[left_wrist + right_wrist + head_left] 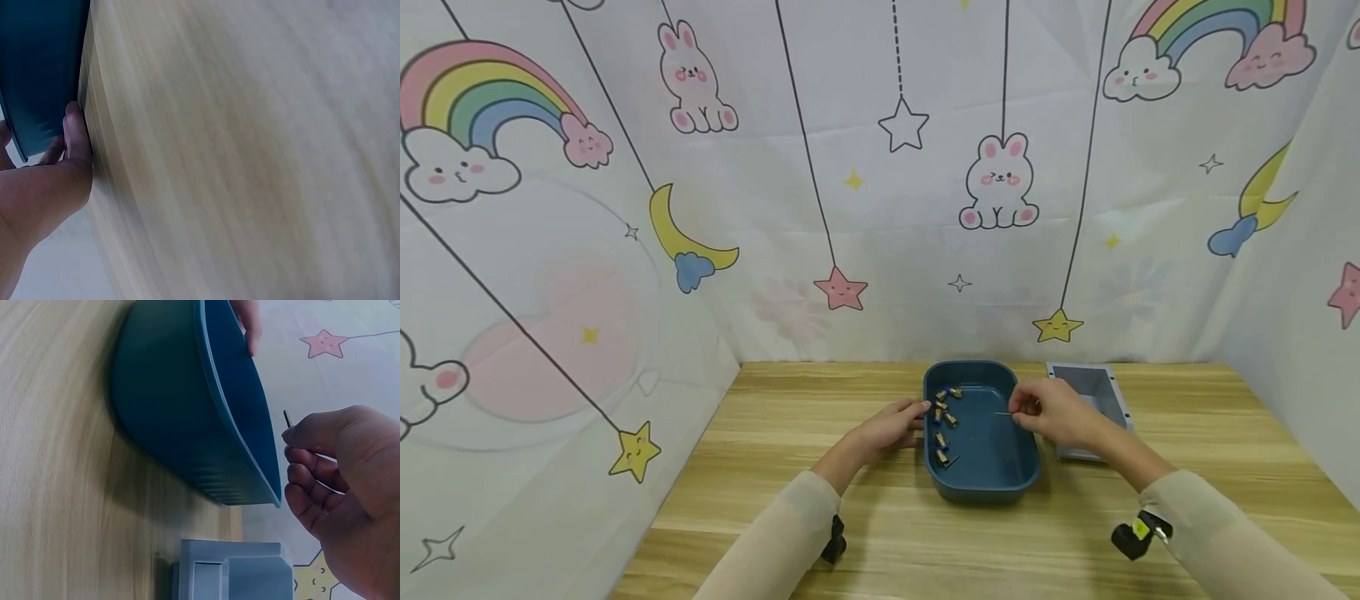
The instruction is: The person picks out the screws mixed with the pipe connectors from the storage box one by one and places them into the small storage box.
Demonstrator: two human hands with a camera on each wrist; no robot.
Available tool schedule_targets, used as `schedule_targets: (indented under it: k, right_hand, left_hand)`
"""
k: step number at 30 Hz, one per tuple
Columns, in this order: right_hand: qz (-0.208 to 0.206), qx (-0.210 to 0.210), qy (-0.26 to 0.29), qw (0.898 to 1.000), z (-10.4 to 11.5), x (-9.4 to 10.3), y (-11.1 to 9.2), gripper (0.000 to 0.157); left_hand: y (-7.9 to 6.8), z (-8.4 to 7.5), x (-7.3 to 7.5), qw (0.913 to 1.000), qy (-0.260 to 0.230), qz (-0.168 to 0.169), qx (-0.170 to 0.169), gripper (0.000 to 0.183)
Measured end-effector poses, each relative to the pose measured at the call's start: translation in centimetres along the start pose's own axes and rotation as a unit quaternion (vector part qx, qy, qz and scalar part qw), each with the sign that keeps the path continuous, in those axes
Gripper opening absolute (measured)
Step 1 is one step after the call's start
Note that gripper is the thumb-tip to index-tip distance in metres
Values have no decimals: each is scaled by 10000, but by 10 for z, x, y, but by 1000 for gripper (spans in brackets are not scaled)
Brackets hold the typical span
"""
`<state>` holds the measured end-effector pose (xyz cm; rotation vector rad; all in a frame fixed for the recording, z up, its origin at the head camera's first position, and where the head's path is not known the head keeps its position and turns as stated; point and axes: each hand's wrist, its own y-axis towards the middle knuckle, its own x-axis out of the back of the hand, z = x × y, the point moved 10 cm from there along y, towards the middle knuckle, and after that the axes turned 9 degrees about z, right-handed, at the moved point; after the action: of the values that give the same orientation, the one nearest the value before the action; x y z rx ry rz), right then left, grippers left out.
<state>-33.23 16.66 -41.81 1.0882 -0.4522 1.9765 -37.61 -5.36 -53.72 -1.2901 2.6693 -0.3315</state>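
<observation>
In the head view, a dark blue plastic bin [981,492] stands on the table. My left hand [891,429] holds its left side, one fingertip over the rim and other fingers against the outer wall. My right hand [1052,408] is above the bin's right edge, thumb and forefinger pinching a thin metal pin [1003,413] that points left over the bin. The right wrist view shows the pin's tip [287,417] sticking out past the thumb. Several small brass-coloured pieces with blue parts [942,439] lie along the bin's left inside; a thin pin [953,460] lies near the front ones.
A grey open box [1082,454] stands just right of the blue bin, partly hidden by my right forearm. The wood-grain table [805,392] ends at a white patterned curtain [910,225] behind and at both sides.
</observation>
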Motion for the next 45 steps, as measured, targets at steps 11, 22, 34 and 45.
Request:
schedule_targets:
  k: [11, 22, 34, 45]
  right_hand:
    - [-83, -90, 45, 9999, -4, 8, -6, 7]
    - [-304, -113, 51, 9995, -18, 14, -10, 8]
    - [-428, -258, 36, 9987, -26, 22, -15, 8]
    - [-564, -238, -81, 9981, -33, 26, -17, 9]
  left_hand:
    - [0, 0, -1, 10000, -7, 14, -16, 65]
    - [-1, 0, 0, 10000, 34, -37, 31, 65]
    - [-2, 0, 0, 10000, 66, 6, 40, 66]
    - [-3, 0, 1, 9999, 150, 9, 21, 67]
